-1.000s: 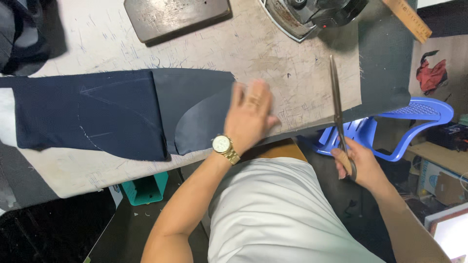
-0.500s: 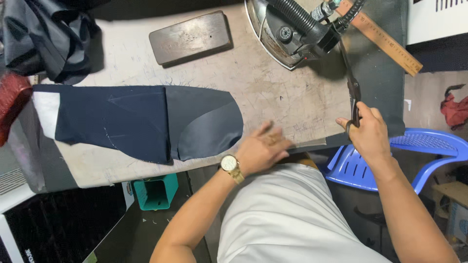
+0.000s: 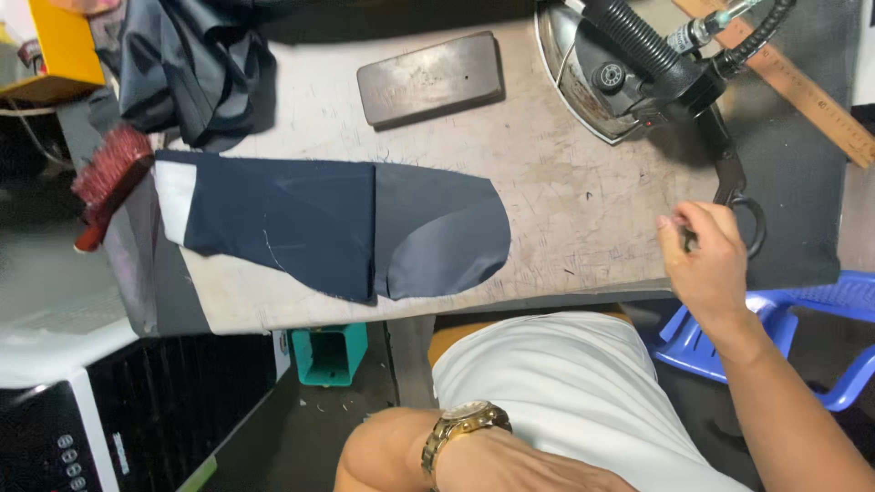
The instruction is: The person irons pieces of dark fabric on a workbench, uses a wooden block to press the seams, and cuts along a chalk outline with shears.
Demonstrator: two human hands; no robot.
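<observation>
Scuffed and pale, the work surface (image 3: 583, 191) runs across the upper part of the view, with its near edge just above the person's lap. At far left a red bristle brush (image 3: 111, 173) hangs off the left end, and a heap of dark cloth (image 3: 196, 64) sits at the back corner. Next comes the cut piece: a navy fabric panel (image 3: 283, 223) lying flat, joined to a rounded grey lining piece (image 3: 447, 232) whose curved edge comes close to the near edge. Behind it a flat metal weight block (image 3: 430, 77) rests well apart from the cloth. Further right stands a heavy iron (image 3: 620, 77) with its hose, and beyond it a wooden ruler (image 3: 802, 82) lies aslant on a dark grey mat (image 3: 802, 210).

The left hand (image 3: 538, 469) is down by the lap, off the surface, wearing a gold wristwatch (image 3: 460, 428); I cannot tell how its fingers are set. The right hand (image 3: 706, 260) has its fingers curled around the handle loops of dark shears (image 3: 734, 182), whose blades point away toward the iron.

Judging by this, the shears are being set down or taken up, not cutting; the cloth lies untouched. A bare stretch between the lining and the right hand gives the widest open room. The iron and hose crowd the far right, and a blue plastic chair (image 3: 820, 310) sits just beyond the near edge.
</observation>
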